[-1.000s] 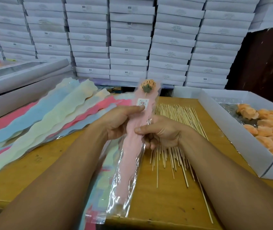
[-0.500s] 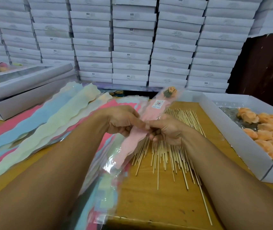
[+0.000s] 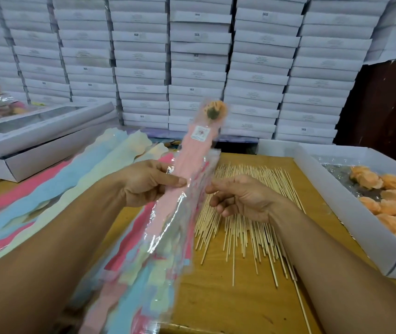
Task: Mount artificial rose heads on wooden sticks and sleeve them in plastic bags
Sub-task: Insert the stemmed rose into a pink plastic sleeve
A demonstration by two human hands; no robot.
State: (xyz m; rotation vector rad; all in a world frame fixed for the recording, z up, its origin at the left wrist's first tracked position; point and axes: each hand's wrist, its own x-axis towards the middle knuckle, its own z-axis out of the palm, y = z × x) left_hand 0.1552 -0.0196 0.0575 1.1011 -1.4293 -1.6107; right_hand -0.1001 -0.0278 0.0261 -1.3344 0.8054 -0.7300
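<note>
Left hand [image 3: 148, 183] pinches pink sleeved rose [image 3: 193, 160] upright; right hand [image 3: 241, 197] loosely curled alongside.

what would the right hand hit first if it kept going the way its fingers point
Probably the pink sleeved rose held by the left hand. The right hand points leftward, its fingers right beside the sleeve's edge; contact is unclear.

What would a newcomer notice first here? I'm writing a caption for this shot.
First, the pink plastic sleeve with an orange rose head at its top, held up mid-frame by the left hand. Behind rises a wall of stacked white boxes; loose wooden sticks lie below the right hand.
</note>
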